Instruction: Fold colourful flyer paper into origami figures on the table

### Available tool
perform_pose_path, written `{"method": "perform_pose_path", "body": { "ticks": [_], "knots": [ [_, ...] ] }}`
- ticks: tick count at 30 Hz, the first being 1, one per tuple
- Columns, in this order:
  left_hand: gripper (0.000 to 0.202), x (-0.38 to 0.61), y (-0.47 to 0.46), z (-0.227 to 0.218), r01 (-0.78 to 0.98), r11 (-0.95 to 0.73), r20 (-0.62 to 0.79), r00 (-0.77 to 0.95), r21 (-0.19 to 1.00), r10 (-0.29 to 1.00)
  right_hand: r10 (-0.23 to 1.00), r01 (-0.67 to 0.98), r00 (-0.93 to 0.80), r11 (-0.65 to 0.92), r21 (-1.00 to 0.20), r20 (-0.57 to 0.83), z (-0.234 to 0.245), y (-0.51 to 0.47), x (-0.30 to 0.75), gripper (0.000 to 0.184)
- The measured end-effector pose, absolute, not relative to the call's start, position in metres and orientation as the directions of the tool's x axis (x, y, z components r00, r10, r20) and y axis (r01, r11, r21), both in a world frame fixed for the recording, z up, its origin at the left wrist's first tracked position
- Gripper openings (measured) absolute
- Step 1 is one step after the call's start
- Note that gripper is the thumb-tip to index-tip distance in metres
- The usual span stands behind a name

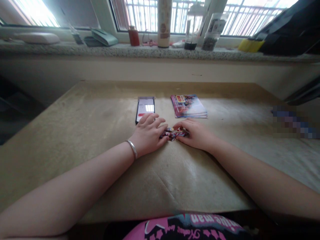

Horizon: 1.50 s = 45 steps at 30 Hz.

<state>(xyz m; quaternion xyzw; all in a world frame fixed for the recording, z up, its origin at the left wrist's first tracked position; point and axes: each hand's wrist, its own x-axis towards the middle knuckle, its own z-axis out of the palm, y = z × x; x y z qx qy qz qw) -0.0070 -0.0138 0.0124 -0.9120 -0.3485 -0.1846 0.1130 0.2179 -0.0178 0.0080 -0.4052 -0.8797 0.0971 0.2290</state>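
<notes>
A small crumpled strip of colourful printed paper (172, 134) lies on the table between my two hands. My left hand (150, 135), with a silver bracelet on its wrist, holds the strip's left end between thumb and index finger, while its other fingers spread toward the phone. At the right end, the thumb and fingers of my right hand (193, 133) close round the paper. Just beyond my left hand lies a phone (146, 108) with its screen lit. A stack of printed leaflets (189, 106) rests past my right hand.
The table (160, 186) has a yellowish cover. On the windowsill (150, 51) behind it stand a red container (134, 36), a tall bottle (164, 23), clear containers (212, 31) and a black bag (287, 30). A blurred-out item (295, 121) lies at the table's right.
</notes>
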Motion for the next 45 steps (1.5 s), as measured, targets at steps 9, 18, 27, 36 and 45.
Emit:
{"method": "perform_pose_path", "body": {
  "ticks": [9, 18, 27, 36, 45],
  "knots": [
    [0.032, -0.004, -0.01, 0.011, 0.657, -0.754, 0.374, 0.705, -0.023, 0.603, 0.75, 0.57, -0.549, 0.659, -0.491, 0.369, 0.002, -0.015, 0.218, 0.029],
    [0.029, -0.003, -0.007, 0.014, 0.626, -0.779, 0.369, 0.717, 0.031, 0.591, 0.78, 0.626, -0.494, 0.626, -0.466, 0.384, -0.003, -0.009, 0.221, 0.032],
    [0.023, -0.003, 0.0, 0.009, 0.576, -0.817, 0.412, 0.735, 0.041, 0.539, 0.847, 0.612, -0.432, 0.528, -0.589, 0.311, 0.003, -0.015, 0.214, 0.038],
    [0.029, 0.0, 0.0, 0.007, 0.617, -0.775, 0.444, 0.661, 0.135, 0.604, 0.922, 0.559, -0.311, 0.375, -0.74, 0.233, 0.0, -0.016, 0.205, 0.016],
    [0.03, -0.001, 0.001, 0.006, 0.555, -0.813, 0.491, 0.667, 0.176, 0.561, 0.898, 0.553, -0.312, 0.437, -0.71, 0.31, 0.001, -0.02, 0.207, 0.005]
  ]
}}
